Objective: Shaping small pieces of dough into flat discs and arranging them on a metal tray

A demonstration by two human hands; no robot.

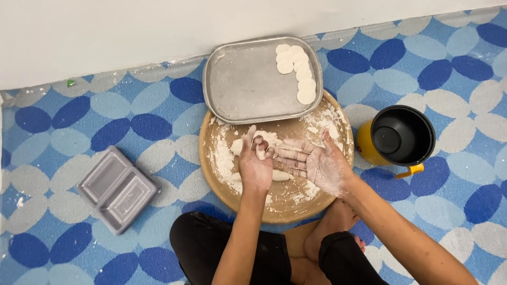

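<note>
While I sit cross-legged, my left hand pinches a small dough piece in curled fingers, and my right hand lies open and floured beside it, grasping nothing. Both work over the round wooden board, which catches the flour. Beyond, a metal tray collects finished dough discs along its right edge.

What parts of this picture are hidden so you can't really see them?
1. Head view: the dough piece is mostly hidden by the left hand.
2. The pot has a dark inside; contents can't be told.
3. The round board has its far edge under the metal tray.
4. The green speck is too small.
5. The person's legs are cut off by the bottom edge.
</note>
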